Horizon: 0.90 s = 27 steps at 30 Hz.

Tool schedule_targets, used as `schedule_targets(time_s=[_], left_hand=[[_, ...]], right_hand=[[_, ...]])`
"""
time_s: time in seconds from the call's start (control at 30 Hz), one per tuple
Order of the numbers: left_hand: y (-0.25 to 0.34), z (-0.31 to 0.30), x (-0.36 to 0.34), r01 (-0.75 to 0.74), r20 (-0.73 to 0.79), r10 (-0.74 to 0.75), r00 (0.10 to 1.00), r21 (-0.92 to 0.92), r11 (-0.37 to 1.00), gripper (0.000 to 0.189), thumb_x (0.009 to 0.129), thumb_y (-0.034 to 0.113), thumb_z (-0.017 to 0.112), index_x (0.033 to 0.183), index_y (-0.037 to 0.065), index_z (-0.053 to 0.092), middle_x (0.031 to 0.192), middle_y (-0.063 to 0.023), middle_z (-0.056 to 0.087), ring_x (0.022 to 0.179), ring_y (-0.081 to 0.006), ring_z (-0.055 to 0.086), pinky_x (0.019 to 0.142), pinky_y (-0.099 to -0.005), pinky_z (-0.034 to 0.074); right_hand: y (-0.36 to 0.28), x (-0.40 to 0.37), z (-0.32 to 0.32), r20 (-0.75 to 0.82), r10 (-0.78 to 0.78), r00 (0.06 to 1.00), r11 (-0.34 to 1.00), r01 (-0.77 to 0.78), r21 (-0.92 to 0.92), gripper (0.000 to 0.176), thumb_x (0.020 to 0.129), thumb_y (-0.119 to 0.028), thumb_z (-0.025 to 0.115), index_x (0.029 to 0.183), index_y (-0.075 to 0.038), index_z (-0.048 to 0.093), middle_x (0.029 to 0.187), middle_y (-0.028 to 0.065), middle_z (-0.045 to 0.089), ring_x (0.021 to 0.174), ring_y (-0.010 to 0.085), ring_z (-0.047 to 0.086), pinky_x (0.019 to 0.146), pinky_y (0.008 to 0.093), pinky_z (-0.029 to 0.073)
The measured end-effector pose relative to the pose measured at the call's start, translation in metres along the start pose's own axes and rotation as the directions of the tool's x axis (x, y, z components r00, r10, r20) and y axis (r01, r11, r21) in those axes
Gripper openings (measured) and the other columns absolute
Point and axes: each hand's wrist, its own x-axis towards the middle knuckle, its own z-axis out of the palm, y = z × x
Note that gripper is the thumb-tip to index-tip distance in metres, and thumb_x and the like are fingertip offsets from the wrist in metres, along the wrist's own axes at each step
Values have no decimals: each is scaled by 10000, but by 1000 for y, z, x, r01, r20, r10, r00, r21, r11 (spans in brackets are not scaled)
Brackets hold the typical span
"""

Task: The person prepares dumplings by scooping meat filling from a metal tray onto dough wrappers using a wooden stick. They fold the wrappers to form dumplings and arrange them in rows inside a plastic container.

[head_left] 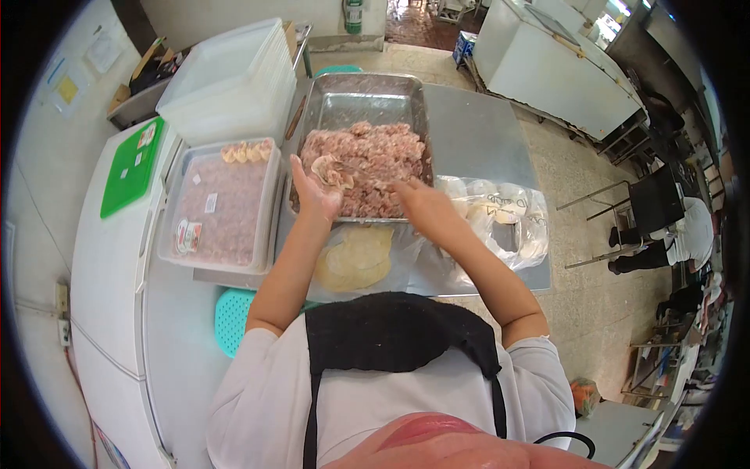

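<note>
My left hand (319, 194) is cupped around a round dough wrapper (331, 172) with some minced meat on it, over the near left part of a deep metal tray (367, 100). Pinkish minced meat (375, 152) fills the near part of that tray. My right hand (428, 209) is closed at the tray's near right edge, its fingers toward the meat; what it grips is blurred and too small to name. Just in front of the tray, several flat pale wrappers (355, 259) lie overlapping on the metal table (476, 117).
Left of the tray stands a lidded plastic container (215, 203) with several filled dumplings (246, 152) on top. Stacked clear bins (226, 86) rise behind it. A plastic bag (504, 211) with pale wrappers lies at right. Further right, another person (687, 234) is partly visible.
</note>
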Motion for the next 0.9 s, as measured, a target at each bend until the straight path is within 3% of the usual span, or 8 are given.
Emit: schedule_targets(time_s=[0.07,0.2,0.37,0.47,0.6,0.67,0.83,0.9], left_hand=[[-9,41,-31,3,-106,-3,994,-4,1000,765,865,662,468,1233,-7,514,1151,-169,565,1059,-323,533,999,-528,374],[-18,65,-50,-46,-133,58,989,88,995,700,868,646,486,1161,15,557,1018,-139,592,946,-308,540,960,-558,380],[-36,50,-34,-49,-118,53,992,39,998,581,886,513,558,1223,39,547,1143,-144,570,1059,-288,547,908,-486,454],[-33,34,-35,-86,173,79,982,38,996,472,878,281,622,1273,51,505,1168,-148,561,1100,-260,546,833,-405,513],[-25,59,-60,-231,303,-9,953,744,627,669,811,98,681,1410,126,386,1265,-115,521,1120,-234,534,983,-405,428],[-23,73,-60,-634,683,80,726,709,-307,775,754,127,746,1427,94,365,1312,-117,518,1137,-211,547,961,-344,447],[-21,83,-55,-489,447,-242,861,857,-160,591,673,177,812,1202,20,603,1164,-117,640,1073,-223,606,950,-345,454],[-21,62,-49,-501,505,-102,857,771,-393,429,692,172,783,1072,9,666,1011,-93,694,980,-216,636,901,-338,473]], right_hand=[[15,2,22,-25,-98,995,989,100,109,234,886,-140,527,1098,-46,565,913,190,616,802,378,641,675,463,515],[29,1,-38,104,-118,988,985,130,-111,310,850,-125,561,1145,-31,543,890,184,613,786,351,652,639,437,527],[48,-4,-7,-49,-241,969,967,244,76,249,851,-126,571,1075,-19,563,803,162,578,758,337,627,639,440,506],[72,7,-22,-118,-252,960,914,276,296,247,902,-153,560,1100,-10,594,852,191,620,800,366,633,704,443,506],[90,3,-46,-16,-182,983,767,152,623,267,939,-215,536,1104,-24,625,936,221,650,887,392,626,774,418,497],[92,1,-58,123,-213,969,745,80,662,262,941,-222,524,1059,-16,636,917,227,647,886,403,617,774,420,492],[101,4,-25,55,-311,949,714,195,673,337,941,-279,546,1192,-66,617,1020,207,659,927,361,643,794,395,510],[114,14,-2,35,-352,935,689,234,686,344,941,-288,550,1200,-72,615,1035,198,664,930,357,645,789,392,515]])
